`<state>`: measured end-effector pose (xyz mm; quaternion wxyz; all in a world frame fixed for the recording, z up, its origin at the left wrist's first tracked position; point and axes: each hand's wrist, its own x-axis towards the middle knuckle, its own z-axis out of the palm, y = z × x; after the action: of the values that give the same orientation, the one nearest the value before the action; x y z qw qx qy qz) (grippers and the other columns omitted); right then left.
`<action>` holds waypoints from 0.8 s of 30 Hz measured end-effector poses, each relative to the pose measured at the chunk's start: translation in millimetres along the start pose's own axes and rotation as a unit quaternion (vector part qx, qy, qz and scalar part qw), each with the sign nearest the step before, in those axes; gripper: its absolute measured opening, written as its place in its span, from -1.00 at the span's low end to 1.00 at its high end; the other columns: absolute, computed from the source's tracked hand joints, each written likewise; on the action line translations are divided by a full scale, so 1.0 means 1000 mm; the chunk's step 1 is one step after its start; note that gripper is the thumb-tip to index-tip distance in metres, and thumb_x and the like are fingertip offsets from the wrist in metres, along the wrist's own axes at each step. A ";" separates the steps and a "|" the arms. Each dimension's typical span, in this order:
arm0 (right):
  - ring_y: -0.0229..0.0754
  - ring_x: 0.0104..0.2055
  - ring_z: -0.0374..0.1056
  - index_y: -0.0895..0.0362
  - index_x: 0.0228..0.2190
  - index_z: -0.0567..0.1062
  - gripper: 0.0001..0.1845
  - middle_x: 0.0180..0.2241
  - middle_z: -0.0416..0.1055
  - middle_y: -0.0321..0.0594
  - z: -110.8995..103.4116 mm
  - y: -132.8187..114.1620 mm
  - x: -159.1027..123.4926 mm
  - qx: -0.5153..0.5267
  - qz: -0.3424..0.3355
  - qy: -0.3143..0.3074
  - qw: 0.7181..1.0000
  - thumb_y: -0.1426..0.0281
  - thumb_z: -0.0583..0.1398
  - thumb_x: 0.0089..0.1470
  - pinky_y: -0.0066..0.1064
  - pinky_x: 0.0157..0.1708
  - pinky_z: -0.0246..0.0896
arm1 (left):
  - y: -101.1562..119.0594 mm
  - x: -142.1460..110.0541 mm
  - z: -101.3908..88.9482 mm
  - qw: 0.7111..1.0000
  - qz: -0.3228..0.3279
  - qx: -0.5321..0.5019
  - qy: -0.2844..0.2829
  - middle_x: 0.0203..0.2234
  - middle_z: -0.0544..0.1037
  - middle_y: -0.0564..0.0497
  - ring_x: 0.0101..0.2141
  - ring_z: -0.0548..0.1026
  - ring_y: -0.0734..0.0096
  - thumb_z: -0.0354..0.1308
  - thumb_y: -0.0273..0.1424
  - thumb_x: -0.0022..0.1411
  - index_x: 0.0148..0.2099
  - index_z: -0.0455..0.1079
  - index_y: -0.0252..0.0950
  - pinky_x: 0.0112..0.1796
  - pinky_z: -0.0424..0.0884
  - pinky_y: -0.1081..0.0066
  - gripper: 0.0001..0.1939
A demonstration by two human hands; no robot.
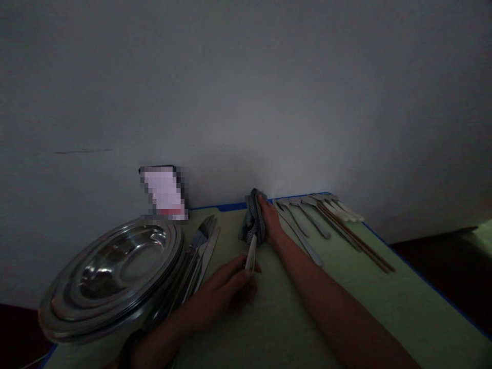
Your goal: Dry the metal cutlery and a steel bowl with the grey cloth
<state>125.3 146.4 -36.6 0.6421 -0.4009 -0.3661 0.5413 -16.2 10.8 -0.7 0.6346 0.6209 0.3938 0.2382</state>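
Note:
My left hand [239, 281] is closed around the handle of a metal piece of cutlery [251, 253], above the middle of the table. Its far end is wrapped in a grey patterned cloth [253, 218], so its kind is hidden. My right hand [269, 218] grips that cloth from the right side, pressing it around the cutlery. Just right of my right hand lies a table knife [307, 246], with spoons [317, 225] beside it. Left of my left hand, more knives [209, 248] and a spatula-like metal utensil [200, 234] lie close together.
A stack of oval metal dishes [126, 266] stands at the left. Behind it a phone [163, 192] leans on the grey wall [246, 102]. Wooden chopsticks [361, 241] and white-handled cutlery [346, 210] lie at the right of the green, blue-edged table [292, 318].

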 end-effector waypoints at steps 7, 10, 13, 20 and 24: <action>-0.26 -0.58 0.30 0.14 -0.47 0.47 -0.63 -0.64 0.40 -0.35 0.001 -0.005 -0.002 -0.020 0.030 0.035 0.999 0.07 0.17 -0.13 -0.45 -0.55 0.19 | 0.003 0.002 -0.002 0.999 -0.004 -0.008 -0.031 -0.58 0.38 0.12 -0.62 0.27 0.56 -0.04 -0.15 0.24 -0.11 0.27 -0.34 -0.58 0.19 0.54 -0.64; -0.24 -0.47 0.34 0.13 -0.49 0.49 -0.74 -0.56 0.46 -0.33 0.004 -0.008 -0.003 -0.050 0.015 0.044 0.998 0.19 0.19 -0.14 -0.46 -0.46 0.20 | 0.007 0.001 -0.002 0.999 0.001 0.012 -0.033 -0.57 0.38 0.11 -0.58 0.30 0.54 0.01 -0.17 0.21 -0.21 0.29 -0.33 -0.54 0.22 0.53 -0.69; -0.24 -0.41 0.34 0.11 -0.52 0.49 -0.84 -0.51 0.48 -0.34 0.006 -0.010 -0.004 -0.070 -0.004 0.043 0.997 0.28 0.18 -0.13 -0.48 -0.40 0.19 | 0.010 0.000 0.000 0.998 -0.001 0.058 -0.022 -0.59 0.36 0.12 -0.58 0.30 0.54 -0.04 -0.18 0.24 -0.38 0.26 -0.31 -0.53 0.23 0.52 -0.70; -0.21 -0.36 0.30 0.09 -0.55 0.48 -0.79 -0.52 0.43 -0.35 0.009 -0.009 -0.009 -0.122 -0.064 0.036 0.990 0.23 0.17 -0.07 -0.44 -0.29 0.14 | 0.001 0.008 0.005 0.996 -0.032 0.075 0.041 -0.63 0.37 0.15 -0.66 0.30 0.57 -0.13 -0.18 0.26 -0.28 0.21 -0.30 -0.63 0.22 0.54 -0.72; -0.21 -0.37 0.28 0.08 -0.58 0.47 -0.78 -0.54 0.40 -0.35 0.013 -0.008 -0.014 -0.130 -0.078 0.034 0.988 0.20 0.20 -0.07 -0.43 -0.26 0.10 | -0.008 0.014 0.002 0.996 -0.030 0.013 0.077 -0.67 0.34 0.19 -0.72 0.26 0.59 -0.09 -0.18 0.21 -0.23 0.19 -0.30 -0.69 0.18 0.57 -0.73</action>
<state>114.6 133.5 -24.7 0.6365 -0.4699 -0.4413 0.4234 -8.1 20.1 -11.8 0.6009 0.5967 0.4630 0.2615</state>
